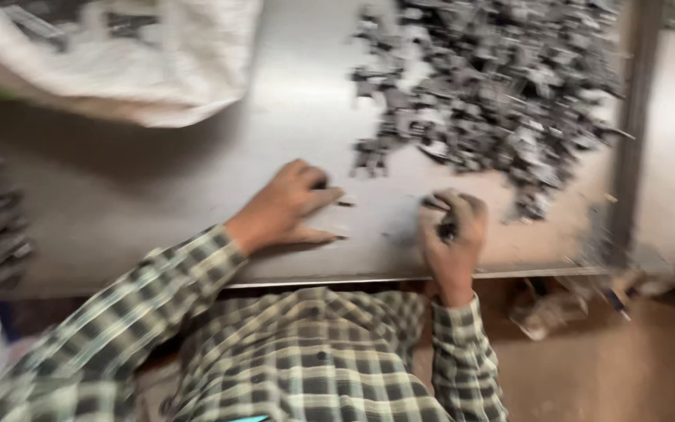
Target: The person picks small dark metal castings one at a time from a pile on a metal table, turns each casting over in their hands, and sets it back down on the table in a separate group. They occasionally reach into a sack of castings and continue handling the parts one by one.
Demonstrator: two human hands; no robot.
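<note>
Two hands at the near edge of a metal table, sorting small dark parts.

The right hand [453,234] curls its fingers around a dark piece; the left hand [291,209] rests knuckles bent, a sliver at its fingertips. The heap of parts [501,86] lies beyond, nearer the right hand.
</note>
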